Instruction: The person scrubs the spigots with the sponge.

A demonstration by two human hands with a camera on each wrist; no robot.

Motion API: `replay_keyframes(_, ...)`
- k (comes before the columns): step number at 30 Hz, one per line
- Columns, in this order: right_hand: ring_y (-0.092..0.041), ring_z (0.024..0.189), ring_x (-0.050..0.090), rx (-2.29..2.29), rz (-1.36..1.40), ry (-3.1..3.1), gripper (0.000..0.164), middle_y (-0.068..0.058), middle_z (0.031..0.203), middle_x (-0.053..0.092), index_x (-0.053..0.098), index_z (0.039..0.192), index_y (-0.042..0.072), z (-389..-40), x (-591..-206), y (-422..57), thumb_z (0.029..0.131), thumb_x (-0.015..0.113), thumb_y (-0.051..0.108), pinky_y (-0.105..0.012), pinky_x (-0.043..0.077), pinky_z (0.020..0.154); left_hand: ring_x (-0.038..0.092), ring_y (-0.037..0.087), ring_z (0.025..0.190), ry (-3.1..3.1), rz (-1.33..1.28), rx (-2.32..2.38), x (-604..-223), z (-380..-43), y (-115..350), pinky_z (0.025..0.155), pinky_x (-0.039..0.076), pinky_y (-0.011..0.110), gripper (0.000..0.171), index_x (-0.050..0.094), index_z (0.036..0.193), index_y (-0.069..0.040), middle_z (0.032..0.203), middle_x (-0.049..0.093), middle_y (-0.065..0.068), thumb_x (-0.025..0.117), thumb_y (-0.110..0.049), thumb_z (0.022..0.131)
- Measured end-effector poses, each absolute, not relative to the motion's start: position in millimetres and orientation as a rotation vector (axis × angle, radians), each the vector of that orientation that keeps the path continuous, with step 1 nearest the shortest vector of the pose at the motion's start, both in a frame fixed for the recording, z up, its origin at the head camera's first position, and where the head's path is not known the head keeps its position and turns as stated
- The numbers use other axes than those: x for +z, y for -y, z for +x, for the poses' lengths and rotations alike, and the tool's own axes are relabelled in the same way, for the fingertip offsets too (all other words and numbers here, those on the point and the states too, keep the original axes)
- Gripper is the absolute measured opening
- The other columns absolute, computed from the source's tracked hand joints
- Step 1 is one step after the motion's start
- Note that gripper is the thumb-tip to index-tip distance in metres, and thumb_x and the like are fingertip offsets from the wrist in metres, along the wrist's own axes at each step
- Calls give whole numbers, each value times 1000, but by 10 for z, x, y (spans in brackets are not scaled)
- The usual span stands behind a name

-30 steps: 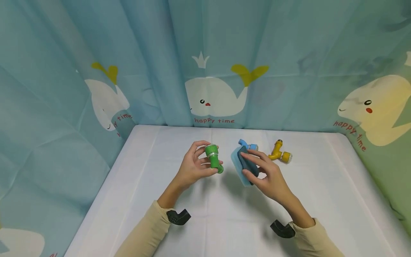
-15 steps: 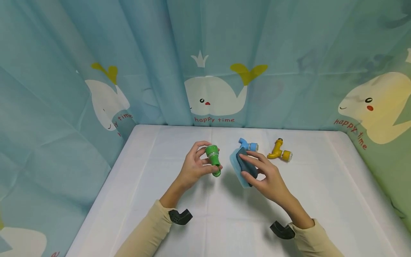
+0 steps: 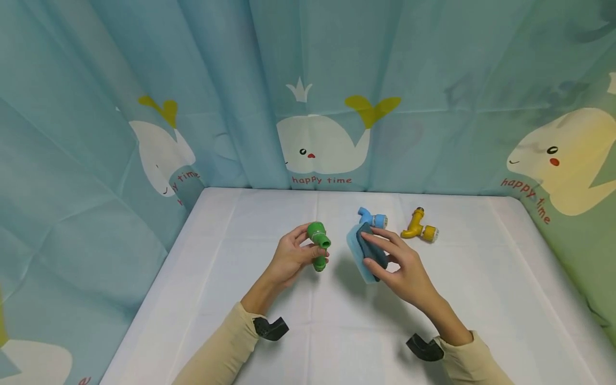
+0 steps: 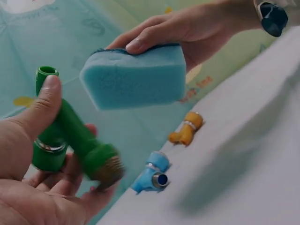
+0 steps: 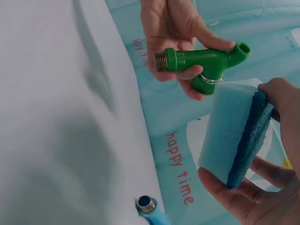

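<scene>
My left hand [image 3: 293,256] grips a green tap [image 3: 317,233] above the table, thumb over its body and fingers behind. In the left wrist view the tap's spout [image 4: 47,71] points up and its threaded brass end [image 4: 111,168] faces down to the right. My right hand [image 3: 404,262] pinches a sponge [image 3: 361,254] by its edges, light blue foam with a dark blue scouring layer. The foam side [image 5: 225,124] faces the green tap, with a gap between them in the head view.
A blue tap [image 3: 374,218] lies on the white table [image 3: 250,224] just behind the sponge. To its right lies a yellow tap [image 3: 417,227]. A whale-printed curtain [image 3: 231,107] hangs along the back and sides of the table.
The green tap has turned in my left hand, so its spout opening now faces toward me. My left hand has rotated slightly with it. The right hand and sponge have barely moved.
</scene>
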State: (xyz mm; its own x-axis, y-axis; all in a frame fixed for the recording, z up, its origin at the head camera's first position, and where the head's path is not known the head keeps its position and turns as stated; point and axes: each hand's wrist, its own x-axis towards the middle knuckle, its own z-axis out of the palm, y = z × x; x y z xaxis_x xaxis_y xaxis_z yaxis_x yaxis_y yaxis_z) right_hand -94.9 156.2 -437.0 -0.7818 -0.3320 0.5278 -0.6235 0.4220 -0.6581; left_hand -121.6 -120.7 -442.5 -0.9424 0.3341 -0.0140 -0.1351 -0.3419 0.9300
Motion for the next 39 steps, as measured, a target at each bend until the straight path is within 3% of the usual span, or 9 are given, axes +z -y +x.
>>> replay_keyframes(4, -19, 122, 59, 1300, 817, 2353, 58, -10, 143, 58, 66, 138, 15, -949, -4364, -1560, 84, 82, 2, -20, 57, 72, 69, 21, 71, -1581, 212, 2355, -4456, -1219, 1185, 68, 62, 33, 51, 38, 142, 3, 117, 67, 16, 65, 0, 99)
replay_keyframes(8, -15, 122, 58, 1310, 787, 2360, 58, -10, 143, 58, 66, 138, 15, -941, -4374, -1575, 84, 82, 2, -19, 57, 73, 59, 17, 55, -1588, 192, 2325, -4473, -1214, 1159, 58, 53, 27, 39, 28, 134, -9, 101, 72, 15, 55, -19, 108)
replay_keyframes(12, -14, 123, 57, 1310, 770, 2376, 58, -10, 143, 58, 66, 139, 15, -931, -4397, -1600, 85, 82, 2, -20, 58, 73, 54, 19, 59, -1575, 150, 2301, -4445, -1200, 1165, 61, 50, 28, 34, 25, 129, -17, 95, 71, 17, 33, -44, 111)
replay_keyframes(15, -13, 124, 57, 1306, 772, 2377, 58, -10, 143, 58, 66, 139, 15, -927, -4416, -1621, 85, 83, 2, -22, 58, 71, 57, 23, 67, -1477, 134, 2313, -4403, -1187, 1183, 68, 52, 31, 34, 24, 124, -21, 100, 70, 21, 23, -52, 111)
replay_keyframes(20, -10, 124, 56, 1306, 773, 2373, 59, -11, 143, 58, 66, 139, 14, -919, -4433, -1651, 84, 82, 0, -22, 59, 71, 66, 30, 87, -1304, 208, 2310, -4374, -1155, 1228, 85, 55, 39, 35, 30, 129, -15, 120, 66, 26, 37, -45, 112)
replay_keyframes(26, -6, 125, 55, 1341, 746, 2371, 59, -11, 144, 57, 65, 140, 14, -922, -4412, -1668, 85, 82, -1, -21, 59, 74, 60, 35, 126, -1162, 349, 2317, -4377, -1124, 1263, 111, 45, 46, 76, 36, 152, -1, 141, 53, 22, 77, -30, 94)
replay_keyframes(29, -9, 124, 56, 1348, 747, 2353, 59, -11, 143, 58, 66, 139, 13, -929, -4401, -1647, 85, 81, -2, -21, 59, 74, 59, 32, 129, -1169, 399, 2304, -4372, -1120, 1256, 109, 48, 38, 96, 32, 158, 1, 143, 51, 18, 89, -21, 83)
replay_keyframes(34, -22, 123, 59, 1338, 799, 2311, 60, -10, 144, 57, 66, 138, 14, -917, -4281, -1514, 83, 82, -1, -20, 58, 76, 61, 23, 124, -1229, 469, 2315, -4355, -1109, 1217, 99, 54, 28, 90, 30, 156, 9, 146, 47, 18, 83, -1, 83)
replay_keyframes(39, -27, 112, 64, 1242, 937, 2161, 44, -15, 146, 54, 68, 136, 13, -904, -4174, -1265, 97, 75, 32, -22, 58, 84, 60, 19, 122, -1260, 531, 2333, -4328, -1094, 1175, 94, 56, 24, 88, 31, 153, 12, 146, 46, 18, 84, -1, 84)
